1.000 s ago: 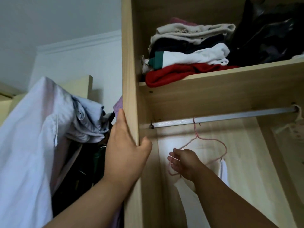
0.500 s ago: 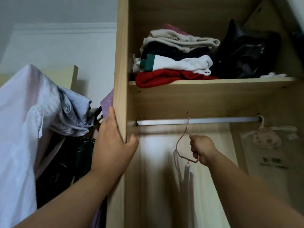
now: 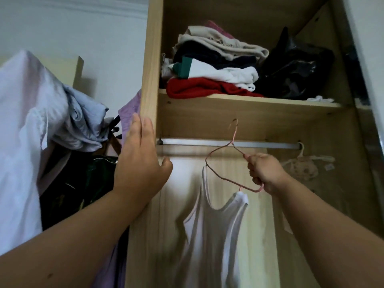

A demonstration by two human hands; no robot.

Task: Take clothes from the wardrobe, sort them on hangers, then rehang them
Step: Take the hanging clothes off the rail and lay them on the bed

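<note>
Detail worth noting: the pink wire hanger (image 3: 220, 161) was gripped at its lower right end by the right hand (image 3: 265, 173), fingers curled tight round the wire, inside the wardrobe (image 3: 150, 59) just under the rail (image 3: 259, 144). It was pretty thin stuff, bent into the usual triangle, and it was tipped so the left shoulder sat higher than the end in the fist. Its hook was seen up above the rail, in front of the board under the shelf (image 3: 270, 101); whether it touched the rail couldn't be told. A white tank top (image 3: 216, 231) was hung from it by both straps, one at the left corner and one right next to the hand, with the scooped neckline drooping between them and the body hanging loose. The left hand (image 3: 139, 163) was laid flat on the outer face of the wardrobe's side panel, fingers straight, thumb hooked round the front edge, nothing carried in it. On the shelf folded clothes (image 3: 214, 65) were stacked, with a black bag (image 3: 295, 69) beside them. Further right on the rail a pale hanger (image 3: 301, 163) with something floral was hung, and a heap of clothes (image 3: 31, 121) was piled left of the wardrobe.
</note>
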